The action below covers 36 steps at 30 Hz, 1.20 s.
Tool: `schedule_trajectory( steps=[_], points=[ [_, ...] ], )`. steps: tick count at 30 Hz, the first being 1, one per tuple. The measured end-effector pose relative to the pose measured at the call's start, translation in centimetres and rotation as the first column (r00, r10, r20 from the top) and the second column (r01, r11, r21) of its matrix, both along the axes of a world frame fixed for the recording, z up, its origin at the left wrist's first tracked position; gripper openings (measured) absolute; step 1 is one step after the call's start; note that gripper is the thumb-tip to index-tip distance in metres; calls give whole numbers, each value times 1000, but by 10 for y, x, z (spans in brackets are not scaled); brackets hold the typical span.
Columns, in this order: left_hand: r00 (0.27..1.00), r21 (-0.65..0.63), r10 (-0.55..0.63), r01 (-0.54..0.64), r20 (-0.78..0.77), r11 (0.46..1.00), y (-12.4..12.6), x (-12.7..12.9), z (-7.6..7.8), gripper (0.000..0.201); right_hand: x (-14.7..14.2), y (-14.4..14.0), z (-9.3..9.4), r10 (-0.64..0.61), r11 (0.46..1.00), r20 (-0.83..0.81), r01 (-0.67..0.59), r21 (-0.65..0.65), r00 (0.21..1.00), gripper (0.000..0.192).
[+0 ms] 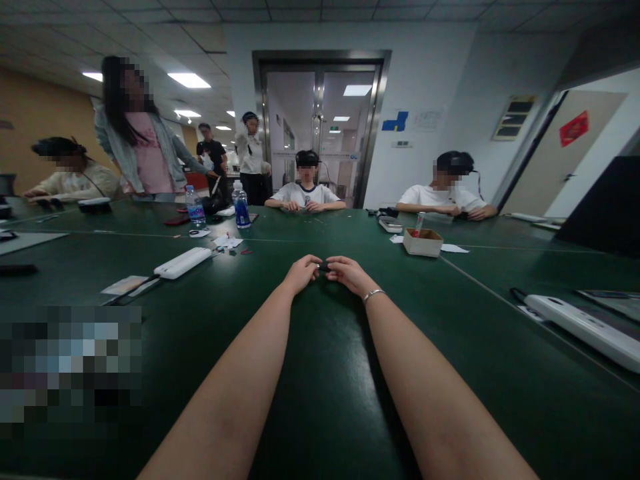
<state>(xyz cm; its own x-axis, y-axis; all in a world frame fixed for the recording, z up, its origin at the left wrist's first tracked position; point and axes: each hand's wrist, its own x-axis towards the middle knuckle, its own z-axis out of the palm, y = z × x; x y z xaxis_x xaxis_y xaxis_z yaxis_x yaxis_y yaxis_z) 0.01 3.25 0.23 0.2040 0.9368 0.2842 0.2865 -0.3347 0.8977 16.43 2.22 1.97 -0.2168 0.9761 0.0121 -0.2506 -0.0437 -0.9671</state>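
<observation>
Both forearms outstretched, left hand (301,273) and right hand (350,273) fingertip to fingertip.

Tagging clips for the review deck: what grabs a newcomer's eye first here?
Two bare forearms run up the middle, left hand and right hand meeting on a small dark object above the dark green table. A small cardboard box sits right of them, and two water bottles stand far left.

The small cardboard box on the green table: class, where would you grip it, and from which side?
Grip the small cardboard box by its two outer side walls, coming down from above. It sits upright and open-topped with something red inside, so hold the walls, not the rim.
</observation>
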Motion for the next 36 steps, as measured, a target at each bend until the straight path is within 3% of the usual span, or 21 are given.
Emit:
schedule_trajectory(
  steps=[12,36],
  points=[
    [999,36,49,-49,-17,998,-1,0,1,23,0,2,-1,2,1000,3,-2,-9,1000,15],
    [1000,8,12,-12,-4,1000,-4,-1,4,26,0,0,0,-11,1000,1,11,-9,1000,15]
  ],
)
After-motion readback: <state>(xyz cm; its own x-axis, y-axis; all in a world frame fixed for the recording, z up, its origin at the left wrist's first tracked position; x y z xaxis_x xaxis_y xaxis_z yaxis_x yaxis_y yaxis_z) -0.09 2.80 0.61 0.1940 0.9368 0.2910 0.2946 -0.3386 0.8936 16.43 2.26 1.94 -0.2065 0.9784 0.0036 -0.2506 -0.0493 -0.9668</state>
